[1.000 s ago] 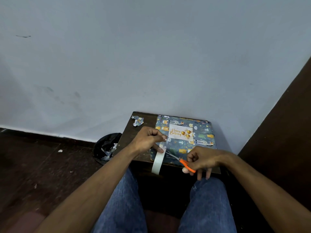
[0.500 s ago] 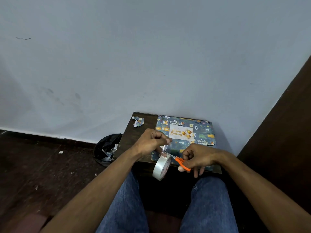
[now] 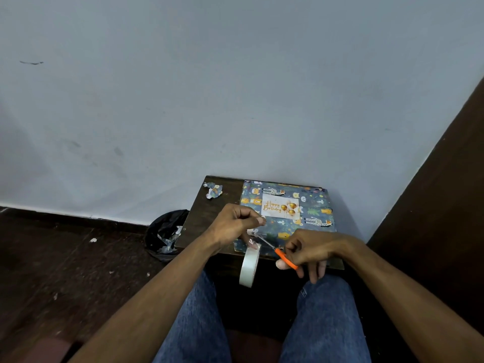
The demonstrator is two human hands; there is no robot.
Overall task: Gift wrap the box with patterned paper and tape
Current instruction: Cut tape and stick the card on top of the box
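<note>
Wrapped box (image 3: 288, 213) flat on the small dark tabletop (image 3: 207, 218) just below frame centre, patterned paper on and a "Happy Birthday" card (image 3: 280, 206) on top. Left hand (image 3: 235, 224) just left of the card, grip pinched on a strip of clear tape with the tape roll (image 3: 250, 265) dangling below off the tabletop's near edge; right hand (image 3: 309, 251) lower right of it, grip wrapped round orange-handled scissors (image 3: 277, 251), blades aimed at the strip. Crumpled paper scrap (image 3: 213, 189) at the tabletop's upper left corner, black bin (image 3: 166, 234) on the floor further left.
</note>
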